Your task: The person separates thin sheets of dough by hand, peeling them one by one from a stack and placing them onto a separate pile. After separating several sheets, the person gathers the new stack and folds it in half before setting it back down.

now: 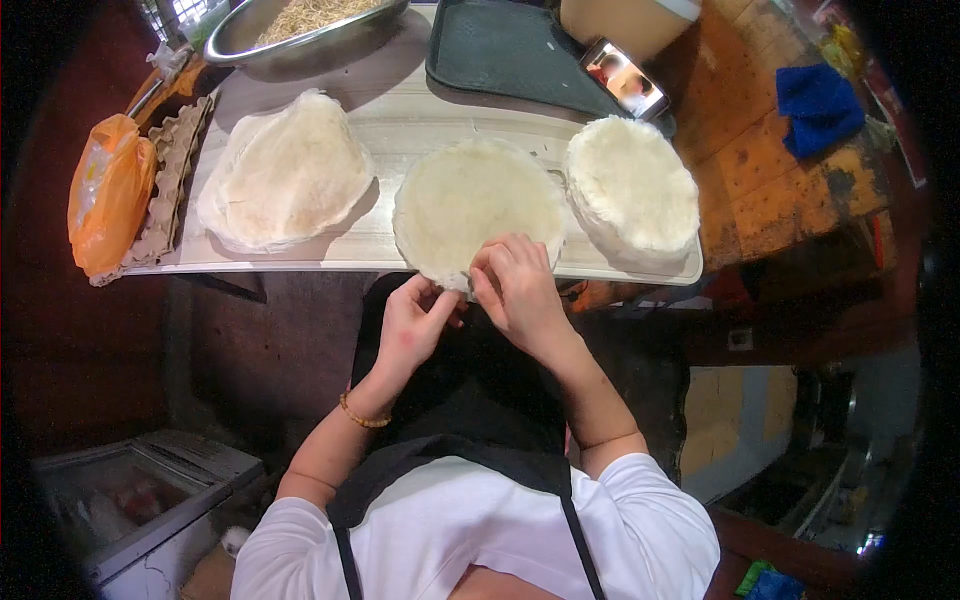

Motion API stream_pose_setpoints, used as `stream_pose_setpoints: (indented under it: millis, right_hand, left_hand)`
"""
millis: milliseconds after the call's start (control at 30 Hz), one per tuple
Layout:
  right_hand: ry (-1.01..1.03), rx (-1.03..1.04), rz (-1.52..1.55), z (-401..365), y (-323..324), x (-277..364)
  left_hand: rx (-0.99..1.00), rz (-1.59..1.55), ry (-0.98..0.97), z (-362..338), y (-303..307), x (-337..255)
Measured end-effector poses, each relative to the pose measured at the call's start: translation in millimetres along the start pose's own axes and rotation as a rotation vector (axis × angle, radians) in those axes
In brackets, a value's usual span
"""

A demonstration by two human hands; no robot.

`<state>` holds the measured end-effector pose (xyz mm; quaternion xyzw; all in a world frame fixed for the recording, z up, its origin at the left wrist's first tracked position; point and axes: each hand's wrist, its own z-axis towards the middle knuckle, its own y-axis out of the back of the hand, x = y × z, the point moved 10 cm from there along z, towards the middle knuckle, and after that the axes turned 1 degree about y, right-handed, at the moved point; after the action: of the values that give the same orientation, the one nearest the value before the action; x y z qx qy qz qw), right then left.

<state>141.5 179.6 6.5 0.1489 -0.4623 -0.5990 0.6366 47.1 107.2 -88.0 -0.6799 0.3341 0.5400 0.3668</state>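
A stack of thin, round, pale wrapper sheets (480, 195) lies in the middle of the board, its near rim reaching past the board's front edge. At that rim my left hand (415, 320) is closed, thumb and fingers pinching the sheet edge. Just right of it, my right hand (517, 295) is also closed on the edge, its fingertips bent over the rim. How many layers are pinched cannot be seen. On the left sits a looser, uneven pile of wrapper sheets (285, 172); on the right stands a neater, thicker stack (635, 187).
Behind the sheets are a metal bowl (300, 62) of thin straw-coloured strips, a dark tray (500, 55) and a propped phone (625, 80). An orange plastic bag (110, 195) and egg carton (168, 190) border the board's left. A blue cloth (818, 108) lies on the wooden table.
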Motion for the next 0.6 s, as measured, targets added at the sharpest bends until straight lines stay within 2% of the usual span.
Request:
stream_pose_setpoints:
  millis: [67,133,367,433,600]
  right_hand:
    - [-0.009,0.033,0.044,-1,0,4]
    - [-0.001,-0.008,0.088,0,9,11]
    - [0.052,0.039,0.034,4,-6,14]
    - [0.084,0.041,0.029,7,-8,17]
    - [0.107,0.018,0.05,16,-14,18]
  left_hand:
    - [-0.026,0.008,-0.001,1,3,-4]
    - [-0.068,0.086,-0.084,2,9,-14]
    - [-0.124,0.187,-0.102,2,18,-16]
    - [-0.176,0.308,-0.208,1,26,-27]
    - [-0.213,0.432,-0.271,0,32,-43]
